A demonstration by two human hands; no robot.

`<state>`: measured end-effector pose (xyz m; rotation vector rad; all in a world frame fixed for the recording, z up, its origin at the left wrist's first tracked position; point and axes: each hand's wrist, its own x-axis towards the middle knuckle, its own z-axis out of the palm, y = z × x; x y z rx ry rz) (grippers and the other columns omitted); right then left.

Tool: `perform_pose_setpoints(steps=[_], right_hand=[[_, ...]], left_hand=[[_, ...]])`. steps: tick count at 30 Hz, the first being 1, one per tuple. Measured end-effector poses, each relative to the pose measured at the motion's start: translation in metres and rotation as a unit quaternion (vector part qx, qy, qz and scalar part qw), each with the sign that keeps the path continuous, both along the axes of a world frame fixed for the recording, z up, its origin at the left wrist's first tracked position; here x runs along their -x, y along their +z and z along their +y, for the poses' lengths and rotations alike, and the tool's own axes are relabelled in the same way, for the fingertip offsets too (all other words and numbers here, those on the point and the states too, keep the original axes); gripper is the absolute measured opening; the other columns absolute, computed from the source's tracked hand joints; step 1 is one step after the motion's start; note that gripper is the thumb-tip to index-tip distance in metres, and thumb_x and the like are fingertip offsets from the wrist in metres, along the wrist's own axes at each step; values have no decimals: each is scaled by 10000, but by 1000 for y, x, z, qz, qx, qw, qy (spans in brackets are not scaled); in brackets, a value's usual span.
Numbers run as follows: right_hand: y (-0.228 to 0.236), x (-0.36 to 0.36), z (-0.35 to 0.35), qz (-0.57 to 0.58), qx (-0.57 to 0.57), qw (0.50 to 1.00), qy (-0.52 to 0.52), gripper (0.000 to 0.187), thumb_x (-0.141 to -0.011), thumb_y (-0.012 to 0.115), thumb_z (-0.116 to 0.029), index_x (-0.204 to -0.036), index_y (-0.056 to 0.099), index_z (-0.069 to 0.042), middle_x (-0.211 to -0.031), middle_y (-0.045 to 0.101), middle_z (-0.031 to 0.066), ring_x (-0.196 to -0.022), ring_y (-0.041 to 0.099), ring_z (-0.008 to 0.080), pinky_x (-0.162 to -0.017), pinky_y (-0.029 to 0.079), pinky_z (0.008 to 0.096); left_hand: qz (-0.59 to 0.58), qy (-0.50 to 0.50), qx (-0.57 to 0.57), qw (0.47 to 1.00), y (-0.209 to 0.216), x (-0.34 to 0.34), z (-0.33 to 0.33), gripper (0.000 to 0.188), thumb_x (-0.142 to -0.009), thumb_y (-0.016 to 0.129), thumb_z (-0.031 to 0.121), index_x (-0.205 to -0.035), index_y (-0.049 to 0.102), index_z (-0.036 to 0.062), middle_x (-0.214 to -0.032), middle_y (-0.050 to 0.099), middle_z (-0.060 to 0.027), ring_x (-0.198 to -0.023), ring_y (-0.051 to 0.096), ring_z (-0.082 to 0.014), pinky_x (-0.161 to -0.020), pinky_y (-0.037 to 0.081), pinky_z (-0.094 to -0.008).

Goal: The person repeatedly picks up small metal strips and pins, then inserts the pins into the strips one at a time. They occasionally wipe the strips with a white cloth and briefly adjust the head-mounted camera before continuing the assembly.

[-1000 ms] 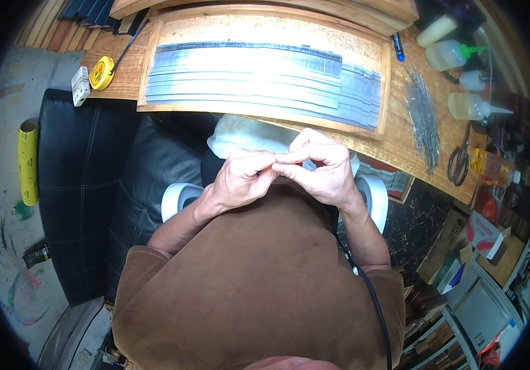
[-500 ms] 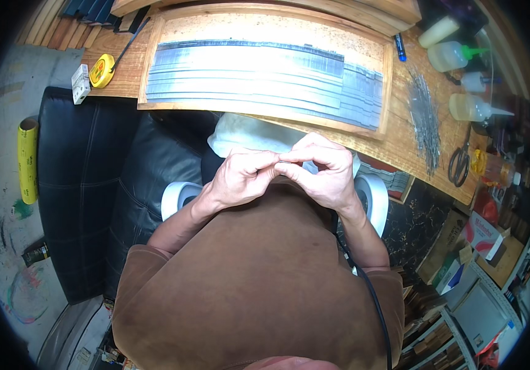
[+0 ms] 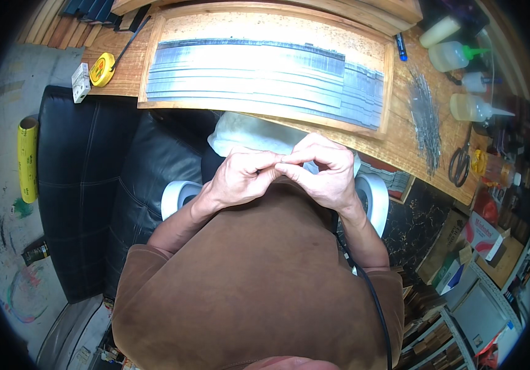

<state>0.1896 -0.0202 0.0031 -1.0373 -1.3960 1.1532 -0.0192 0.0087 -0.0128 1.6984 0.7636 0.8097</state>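
Note:
My left hand (image 3: 245,177) and my right hand (image 3: 323,170) meet in front of my chest, just short of the table edge. Both are closed in a pinch, thumb against fingers, with the fingertips touching each other. Whatever lies between them is too small and too covered to make out. Beyond the hands, a shallow wooden tray (image 3: 388,80) lies on the table, with thin grey strips (image 3: 246,71) in overlapping rows inside. Right of the tray, a loose bundle of thin metal-looking pieces (image 3: 425,123) lies on the wood.
Scissors (image 3: 460,165), squeeze bottles (image 3: 448,57) and a blue marker (image 3: 400,47) are on the table's right side. At the left end sit a yellow tape measure (image 3: 101,69) and a small white box (image 3: 81,83). A black leather seat (image 3: 86,185) stands at left, near a yellow roll (image 3: 28,160).
The pinched fingertips have shifted very slightly; both hands otherwise stay in the same place.

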Motion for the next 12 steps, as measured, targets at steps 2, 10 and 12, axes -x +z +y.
perform_pose_setpoints(steps=[2, 10, 12], right_hand=[[0, 0, 0, -8, -6, 1000, 3, 166, -815, 903, 54, -958, 838, 0, -873, 739, 78, -772, 681, 126, -665, 513, 244], [2, 3, -2, -21, -3, 1000, -7, 181, -838, 867, 36, -1011, 850, -15, -859, 727, 76, -749, 673, 145, -677, 529, 273], [2, 3, -2, -23, -6, 1000, -9, 180, -840, 867, 33, -1012, 851, -18, -860, 727, 75, -752, 674, 147, -676, 528, 274]], left_hand=[[0, -3, -6, 1000, 1, 0, 1, 104, -942, 765, 5, -1040, 800, 4, -786, 749, -157, -593, 682, -224, -575, 521, -311], [21, -19, 9, 1000, -1, 3, 3, 79, -955, 759, 16, -1025, 796, 12, -727, 682, -167, -564, 629, -221, -551, 490, -342], [27, -20, 22, 999, -2, 4, 3, 74, -964, 762, 29, -1028, 797, 13, -725, 688, -167, -573, 632, -188, -555, 494, -339]])
